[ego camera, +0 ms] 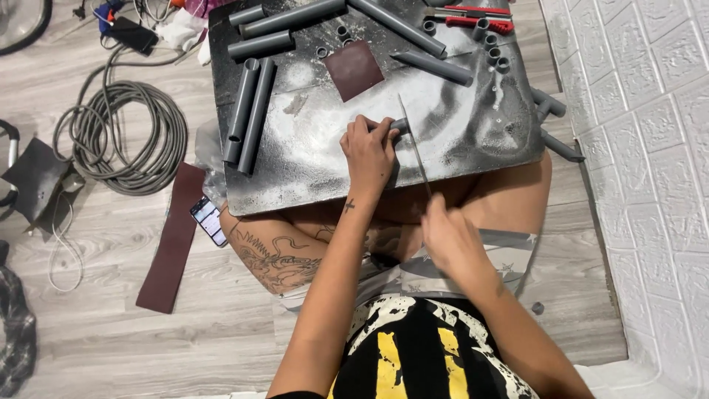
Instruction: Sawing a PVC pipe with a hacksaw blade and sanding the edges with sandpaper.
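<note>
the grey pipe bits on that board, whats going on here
A person sits on the floor with a dusty dark board across their lap. Their left hand pins a short grey pipe piece to the board, while the right hand grips a thin saw blade laid across it. Longer grey pipes, small cut rings and a square of sandpaper lie on the board. A coiled hose and a phone lie on the floor.

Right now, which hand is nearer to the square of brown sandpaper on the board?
Left. The left hand presses a short grey pipe piece just below the sandpaper. The right hand is off the board's near edge, gripping a thin saw blade.
</note>
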